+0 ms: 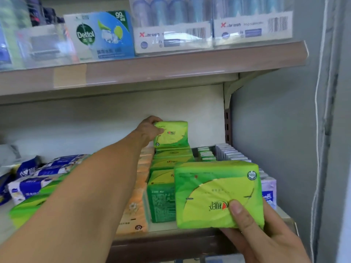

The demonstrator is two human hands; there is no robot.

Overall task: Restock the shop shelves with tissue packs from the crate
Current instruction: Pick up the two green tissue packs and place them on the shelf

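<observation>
My left hand (pixel 149 130) reaches deep into the lower shelf (pixel 171 232) and grips a green tissue pack (pixel 171 134) by its left end, holding it upright at the back of a row of green packs (pixel 161 194). My right hand (pixel 266 234) holds a second, larger-looking green tissue pack (pixel 218 192) near the shelf's front edge, thumb pressed on its face. The crate is out of view.
Orange packs (pixel 136 205) lie left of the green row, blue-and-white packs (pixel 38 177) further left, purple and small packs (pixel 268 188) on the right. The upper shelf (pixel 152 71) carries a Dettol box (pixel 100 35) and toothbrush boxes. A grey wall (pixel 275 130) borders the right side.
</observation>
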